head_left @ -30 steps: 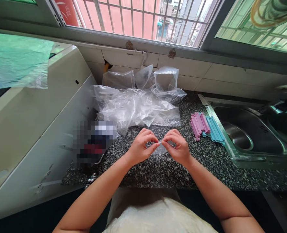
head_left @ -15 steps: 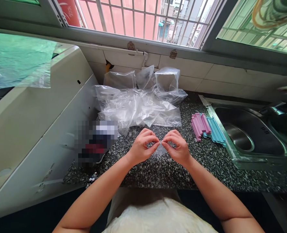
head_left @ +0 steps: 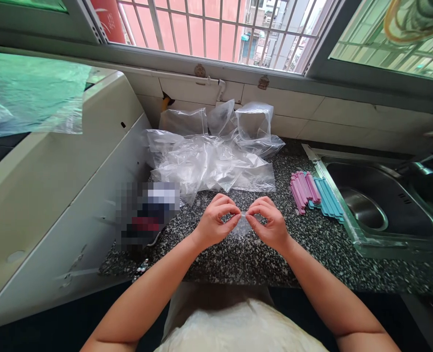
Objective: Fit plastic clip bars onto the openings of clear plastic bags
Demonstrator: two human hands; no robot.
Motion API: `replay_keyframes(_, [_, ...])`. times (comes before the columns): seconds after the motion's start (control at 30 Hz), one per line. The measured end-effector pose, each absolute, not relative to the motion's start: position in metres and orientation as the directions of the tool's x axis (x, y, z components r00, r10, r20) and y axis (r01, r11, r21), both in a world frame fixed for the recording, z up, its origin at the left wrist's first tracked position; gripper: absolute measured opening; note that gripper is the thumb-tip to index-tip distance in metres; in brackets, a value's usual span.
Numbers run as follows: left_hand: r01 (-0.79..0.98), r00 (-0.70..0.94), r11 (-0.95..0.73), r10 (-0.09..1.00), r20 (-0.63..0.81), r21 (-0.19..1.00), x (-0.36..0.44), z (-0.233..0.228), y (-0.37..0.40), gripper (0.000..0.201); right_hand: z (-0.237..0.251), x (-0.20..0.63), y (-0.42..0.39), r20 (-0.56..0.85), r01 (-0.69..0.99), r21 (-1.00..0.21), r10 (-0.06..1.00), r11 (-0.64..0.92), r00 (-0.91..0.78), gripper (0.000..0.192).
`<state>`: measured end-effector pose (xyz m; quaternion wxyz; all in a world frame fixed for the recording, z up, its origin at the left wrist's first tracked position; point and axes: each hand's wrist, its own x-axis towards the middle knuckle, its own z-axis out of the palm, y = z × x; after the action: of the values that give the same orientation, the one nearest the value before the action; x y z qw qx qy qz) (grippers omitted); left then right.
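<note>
Clear plastic, a small bag (head_left: pixel 243 226), hangs between the left hand (head_left: pixel 213 222) and right hand (head_left: pixel 269 223), each pinching its top edge just above the speckled counter (head_left: pixel 312 244). Over the past second hands and bag have barely shifted, so the person appears still to be working at that edge

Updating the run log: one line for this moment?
left hand: pinches small clear plastic bag | right hand: pinches same bag | pink and blue plastic clips: beside steel sink
</note>
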<state>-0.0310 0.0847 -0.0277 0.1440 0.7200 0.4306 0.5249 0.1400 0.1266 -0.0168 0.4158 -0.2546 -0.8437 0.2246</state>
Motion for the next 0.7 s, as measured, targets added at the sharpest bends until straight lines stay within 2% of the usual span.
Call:
replay_keyframes(0.37, [0.510,0.098,-0.567,0.785,0.612,0.647,-0.0308,-0.0265,0.0834,0.009,-0.0197,0.1389,0.1266,0.607,0.276,-0.526,0.583,0.804,-0.541,0.011])
replay_keyframes(0.7, [0.495,0.089,-0.561,0.792,0.604,0.663,-0.0316,-0.0278,0.0837,0.012,-0.0176,0.1385,0.1245,0.609,0.271,-0.547,0.598,0.792,-0.521,0.006])
